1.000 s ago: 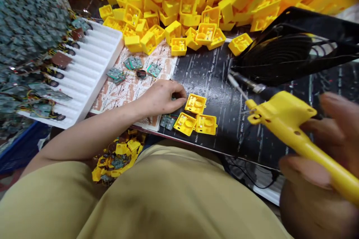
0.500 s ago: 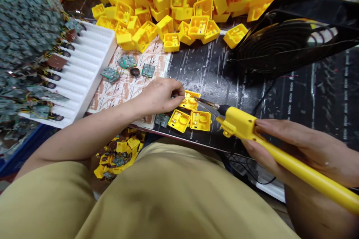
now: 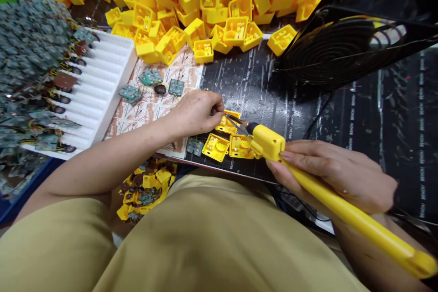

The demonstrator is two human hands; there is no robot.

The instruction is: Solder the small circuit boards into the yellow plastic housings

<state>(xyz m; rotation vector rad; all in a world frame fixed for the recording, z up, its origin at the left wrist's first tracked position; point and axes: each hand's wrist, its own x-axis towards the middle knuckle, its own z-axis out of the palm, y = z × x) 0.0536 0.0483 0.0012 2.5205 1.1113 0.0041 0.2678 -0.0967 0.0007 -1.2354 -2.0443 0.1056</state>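
Observation:
My right hand [image 3: 328,169] is wrapped round a yellow soldering iron [image 3: 270,141], whose metal tip reaches over the upper one of three open yellow cases. My left hand [image 3: 201,112] is closed in a pinch at the left side of that upper case [image 3: 228,124]; what lies between its fingertips is too small to make out. Two more cases, one on the left [image 3: 215,147] and one on the right [image 3: 240,147], lie just below, near the bench edge. A green circuit board [image 3: 195,147] sits beside the left one.
Yellow cases [image 3: 212,4] are heaped at the back. A black fan [image 3: 335,50] stands at the right rear. On the left, circuit boards [image 3: 34,41] pile over a white foam tray [image 3: 109,77]. Loose boards [image 3: 176,86] lie on patterned paper; a container of parts [image 3: 147,187] is below the edge.
My right hand has moved left with the soldering iron, bringing its tip over the upper case. My left hand stays pinched beside that case. The whole view has shifted slightly.

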